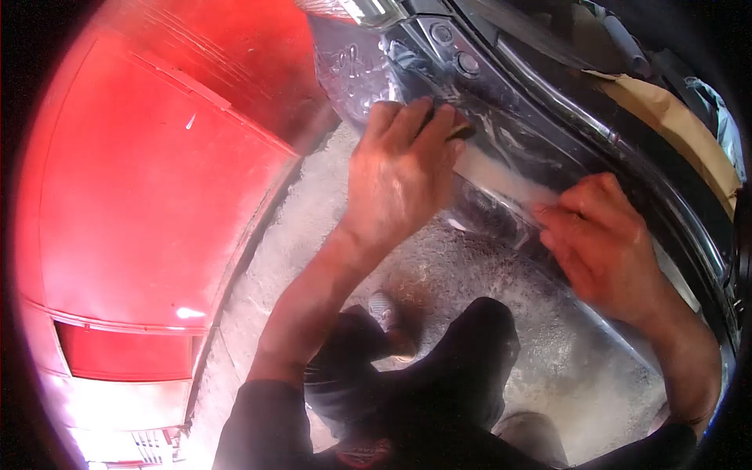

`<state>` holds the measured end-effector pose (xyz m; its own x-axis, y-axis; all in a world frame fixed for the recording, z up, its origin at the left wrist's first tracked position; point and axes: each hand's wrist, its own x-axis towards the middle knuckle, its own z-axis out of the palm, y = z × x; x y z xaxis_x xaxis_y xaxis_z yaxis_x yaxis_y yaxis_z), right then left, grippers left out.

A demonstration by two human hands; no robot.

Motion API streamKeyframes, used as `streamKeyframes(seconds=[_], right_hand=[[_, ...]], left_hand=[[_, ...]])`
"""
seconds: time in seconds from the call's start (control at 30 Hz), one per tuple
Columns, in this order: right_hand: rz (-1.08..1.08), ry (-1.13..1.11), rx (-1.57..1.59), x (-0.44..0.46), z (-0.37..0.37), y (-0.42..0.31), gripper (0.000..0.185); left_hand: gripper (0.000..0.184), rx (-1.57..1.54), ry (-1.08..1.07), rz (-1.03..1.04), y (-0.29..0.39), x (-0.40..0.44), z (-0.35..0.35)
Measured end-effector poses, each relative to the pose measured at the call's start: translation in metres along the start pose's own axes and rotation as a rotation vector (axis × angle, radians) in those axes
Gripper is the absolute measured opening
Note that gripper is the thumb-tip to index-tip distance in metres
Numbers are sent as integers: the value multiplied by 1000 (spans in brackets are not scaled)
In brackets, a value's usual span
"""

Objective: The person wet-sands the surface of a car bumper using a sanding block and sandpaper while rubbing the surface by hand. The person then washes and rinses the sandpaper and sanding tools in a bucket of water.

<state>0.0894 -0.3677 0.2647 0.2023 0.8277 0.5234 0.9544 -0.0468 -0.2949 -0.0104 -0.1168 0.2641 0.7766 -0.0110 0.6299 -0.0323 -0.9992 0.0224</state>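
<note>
Where a dark car panel [517, 102] curves in front of us, we hold a pale strip [501, 178] along its lower part, one hand at each end. Our left hand [403, 160], its back turned up, bends its fingers down over the strip's upper end in a closed grip, and a small dark piece [464, 129] shows by the fingertips; we cannot tell what that piece is. Our right hand [599, 243] pinches the strip's lower end between thumb and bent fingers. Between the two, the strip is blurred. Whitish smears mark the panel around it, and above our left hand sit two round fittings [468, 63], near a lamp [360, 9]. Brown paper [654, 110] lies farther right. To our left we see a large red surface [149, 196], and below us a rough grey floor [282, 227] with a shoe [384, 307] on it.
</note>
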Motion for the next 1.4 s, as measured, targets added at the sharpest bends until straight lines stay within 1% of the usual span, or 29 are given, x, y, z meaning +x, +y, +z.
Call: streamKeyframes(seconds=[0.1,0.23,0.27,0.3,0.37,0.47,0.57,0.6,0.63,0.7,0.8,0.93,1.03,1.07,1.17,1.2,1.3,1.33,1.4], right_hand=[[-23,17,7,-2,1,2,31],[-26,13,-12,-1,1,2,29],[-16,8,-24,-1,2,3,29],[-4,1,-31,-1,2,1,28],[8,-10,-31,-3,3,0,28],[4,-11,-12,-4,0,0,28],[11,-12,6,-4,1,-1,30],[12,-9,1,-4,1,-1,30],[13,-8,-1,-5,2,-2,30],[5,-10,11,-5,1,-1,29],[-8,-8,8,-5,-1,-1,28],[-13,10,-4,-7,2,0,28],[-18,0,3,-7,2,1,29],[-18,-4,6,-7,1,1,29],[-14,1,-3,-7,3,1,29],[-28,15,-14,-7,4,1,28],[-11,14,-15,-9,5,-1,27],[-8,8,-14,-9,4,0,27],[-3,-1,-14,-9,3,0,28]], left_hand=[[31,6,39,-22,7,-6,4],[29,-92,13,-4,6,-21,-8],[30,-80,-16,29,-5,-11,-4],[32,14,-37,83,-14,0,-2],[32,39,-39,74,-8,11,-2],[31,-12,17,-8,4,-15,-3],[29,-29,-5,44,-5,-10,-7],[30,29,0,123,-19,0,-1],[31,78,6,94,-20,9,2],[30,101,90,129,-24,8,10],[29,86,68,38,-16,-13,2],[29,334,75,156,-37,21,2],[27,352,127,172,-35,17,4],[28,274,91,141,-31,7,1],[29,228,77,208,-42,6,-1],[30,325,55,197,-35,17,-3],[28,379,126,273,-43,27,7],[29,358,119,176,-33,19,5],[30,316,118,203,-28,4,1]])
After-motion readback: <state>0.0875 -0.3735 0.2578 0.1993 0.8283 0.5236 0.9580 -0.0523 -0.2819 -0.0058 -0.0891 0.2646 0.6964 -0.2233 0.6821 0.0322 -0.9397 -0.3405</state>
